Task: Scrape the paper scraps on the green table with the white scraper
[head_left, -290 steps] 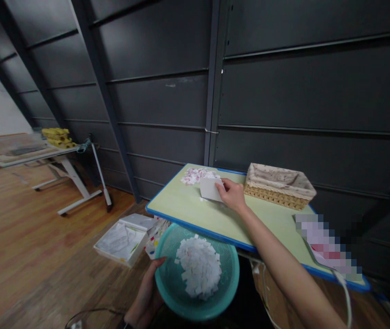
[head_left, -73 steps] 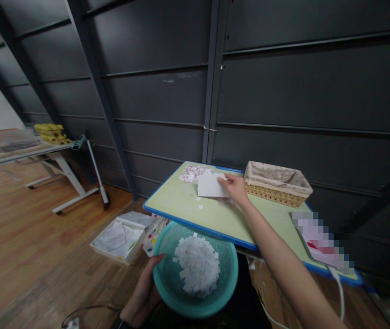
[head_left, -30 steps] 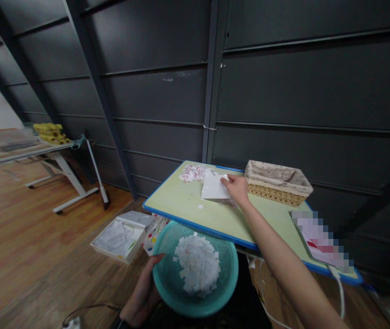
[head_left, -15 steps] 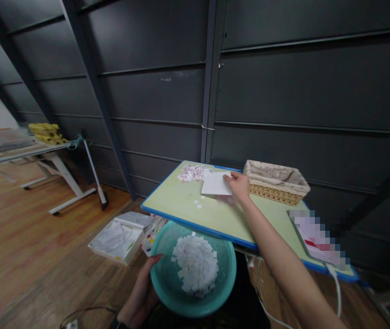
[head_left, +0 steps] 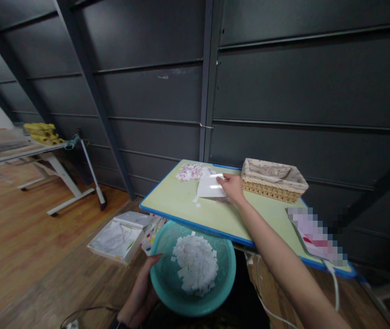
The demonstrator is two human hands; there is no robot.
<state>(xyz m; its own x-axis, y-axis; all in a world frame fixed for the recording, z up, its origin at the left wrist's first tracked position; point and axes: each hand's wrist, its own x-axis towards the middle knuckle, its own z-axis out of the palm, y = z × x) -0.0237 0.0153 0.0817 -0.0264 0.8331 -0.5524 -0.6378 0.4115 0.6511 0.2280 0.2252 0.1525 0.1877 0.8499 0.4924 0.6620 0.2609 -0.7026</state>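
Observation:
My left hand [head_left: 146,283] grips the left rim of a teal plastic basket [head_left: 227,285], its thumb over the edge. Inside the basket lies a heap of small white paper pieces [head_left: 197,265]. Over the pale green tabletop [head_left: 171,208], my right hand [head_left: 233,186] pinches a white card [head_left: 210,188] by its right side; light glints on the card's upper part. Just behind the card sits a spread pile of white and pinkish paper bits [head_left: 193,171]. A few loose white bits [head_left: 197,205] lie in front of it.
A cloth-lined wicker basket [head_left: 273,180] stands at the table's back right. A tablet-like device [head_left: 318,237], partly pixelated, lies at the right with a white cable [head_left: 334,278]. An open white box [head_left: 116,240] rests on the floor. Another table [head_left: 17,153] bears yellow objects.
My right hand has moved slightly left and down with the card, which now tilts and catches the light. The left hand and teal basket stay nearly still.

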